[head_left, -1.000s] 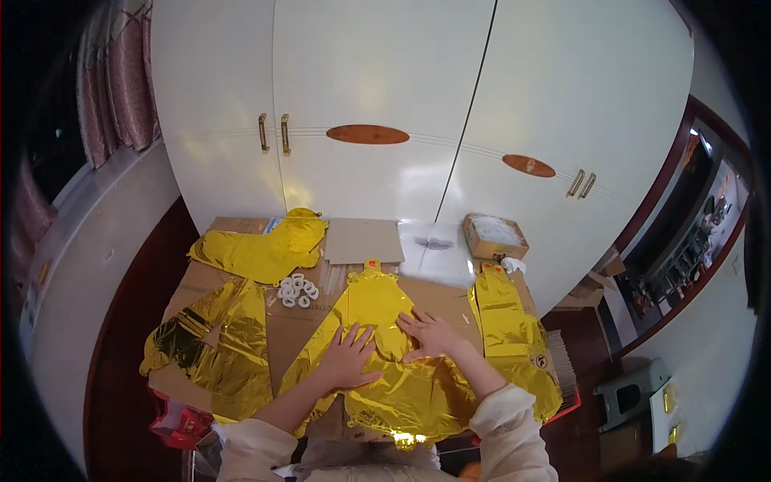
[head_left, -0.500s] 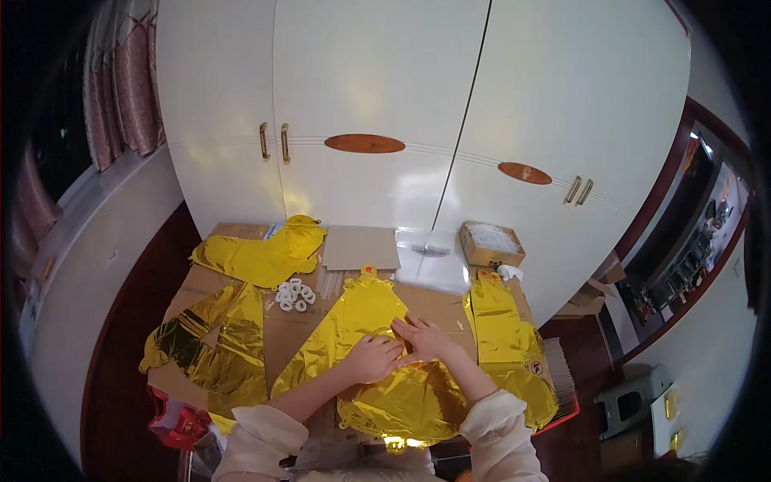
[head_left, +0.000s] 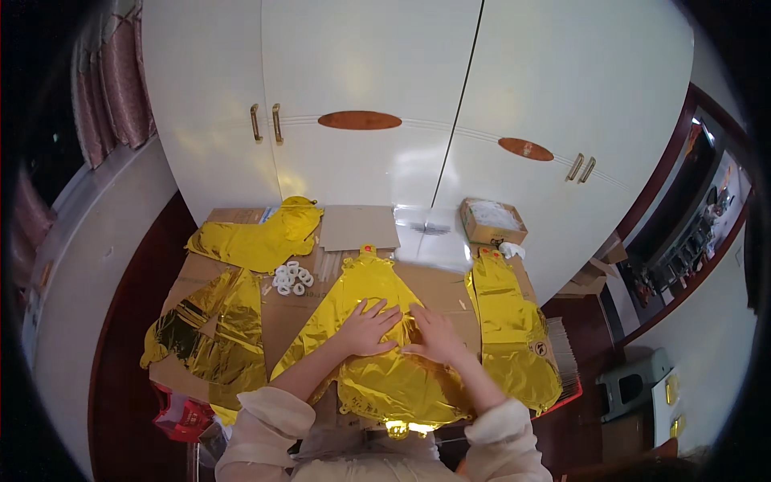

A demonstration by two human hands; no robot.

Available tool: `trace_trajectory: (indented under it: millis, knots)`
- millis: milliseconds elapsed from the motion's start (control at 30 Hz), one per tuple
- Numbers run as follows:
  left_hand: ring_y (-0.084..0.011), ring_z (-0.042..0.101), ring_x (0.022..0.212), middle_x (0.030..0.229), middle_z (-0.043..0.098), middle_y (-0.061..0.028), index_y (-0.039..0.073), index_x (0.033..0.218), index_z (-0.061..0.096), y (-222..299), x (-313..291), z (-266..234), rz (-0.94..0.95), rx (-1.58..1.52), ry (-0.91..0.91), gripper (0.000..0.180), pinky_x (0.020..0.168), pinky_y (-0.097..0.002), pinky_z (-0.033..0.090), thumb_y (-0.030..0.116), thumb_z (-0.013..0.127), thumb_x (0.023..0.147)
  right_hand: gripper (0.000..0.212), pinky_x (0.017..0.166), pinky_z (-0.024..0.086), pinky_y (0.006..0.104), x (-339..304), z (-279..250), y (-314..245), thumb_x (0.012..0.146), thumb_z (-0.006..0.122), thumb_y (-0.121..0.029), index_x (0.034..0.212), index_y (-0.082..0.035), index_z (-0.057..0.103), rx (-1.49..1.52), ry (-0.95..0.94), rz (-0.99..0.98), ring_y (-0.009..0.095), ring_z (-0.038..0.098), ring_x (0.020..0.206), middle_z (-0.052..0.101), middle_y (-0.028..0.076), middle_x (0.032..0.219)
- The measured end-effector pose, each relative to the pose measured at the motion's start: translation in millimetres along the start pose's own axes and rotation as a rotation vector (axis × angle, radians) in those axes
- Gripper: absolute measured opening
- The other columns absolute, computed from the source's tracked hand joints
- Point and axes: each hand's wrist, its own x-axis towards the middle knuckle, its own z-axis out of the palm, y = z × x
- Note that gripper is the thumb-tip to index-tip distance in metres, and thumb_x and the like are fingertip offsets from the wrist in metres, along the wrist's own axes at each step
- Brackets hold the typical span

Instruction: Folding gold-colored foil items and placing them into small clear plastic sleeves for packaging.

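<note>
A flat, uninflated gold foil balloon (head_left: 371,281) lies in front of me on the cardboard-covered table (head_left: 291,317), its narrow end with a red mark pointing away. My left hand (head_left: 368,329) rests flat on its middle, fingers spread. Just to the right, my right hand (head_left: 436,334) also lies on the foil, fingers outstretched and thumb toward the left hand. Creases run through the near half of the balloon, which reaches the table's front edge. Neither hand grips anything.
More gold foil balloons lie around: one at the left (head_left: 229,333), one at the back left (head_left: 257,241), a folded stack at the right (head_left: 514,337). White rings (head_left: 291,279), a grey board (head_left: 359,228), clear plastic sleeves (head_left: 434,241) and a small carton (head_left: 493,222) stand toward the white cabinet (head_left: 369,173).
My hands have moved apart: the left slid a little forward with its fingers spreading, the right a little to the right and nearer. The view has tilted slightly downward.
</note>
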Motion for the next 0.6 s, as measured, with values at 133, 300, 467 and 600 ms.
trace_trajectory:
  millis: [133, 300, 467, 600]
  knots:
    - [-0.0332, 0.033, 0.140, 0.152, 0.037, -0.0046, 0.015, 0.146, 0.040, 0.4, -2.2, 4.0, 0.008, 0.020, 0.043, 0.071, 0.112, -0.0582, 0.024, 0.057, 0.049, 0.090, 0.067, 0.093, 0.043, 0.0463, -90.0, -39.4, -44.7, 0.079, 0.075, -0.037, 0.131, -0.002, 0.051, 0.020, 0.173, 0.246, 0.039, 0.055, 0.107, 0.056, 0.020, 0.121]
    - [-0.0335, 0.033, 0.140, 0.151, 0.039, -0.0048, 0.015, 0.145, 0.041, 1.4, -2.7, 3.0, 0.009, 0.010, 0.069, 0.070, 0.112, -0.0576, 0.025, 0.056, 0.051, 0.090, 0.029, 0.069, 0.049, 0.0314, -203.6, 1.9, -62.4, 0.082, 0.074, -0.015, 0.102, -0.002, 0.058, 0.393, 0.576, 0.715, 0.022, 0.061, 0.080, 0.062, 0.011, 0.089]
    - [-0.0335, 0.035, 0.139, 0.149, 0.042, -0.0048, 0.014, 0.143, 0.044, 1.1, -2.6, -1.0, 0.017, 0.016, 0.097, 0.069, 0.111, -0.0583, 0.027, 0.057, 0.052, 0.089, 0.019, 0.046, 0.043, 0.0238, -243.5, 44.6, -79.7, 0.094, 0.064, -0.018, 0.082, -0.004, 0.062, 1.174, 0.641, 1.065, 0.010, 0.056, 0.048, 0.058, 0.002, 0.058]
    - [-0.0334, 0.036, 0.138, 0.149, 0.043, -0.0048, 0.014, 0.142, 0.045, -0.3, -1.8, 0.5, 0.022, 0.011, 0.108, 0.069, 0.111, -0.0581, 0.026, 0.056, 0.052, 0.089, 0.026, 0.044, 0.045, 0.0243, -222.8, 37.7, -90.8, 0.094, 0.064, -0.022, 0.079, -0.001, 0.063, 1.285, 0.562, 1.106, 0.010, 0.055, 0.045, 0.059, 0.003, 0.056]
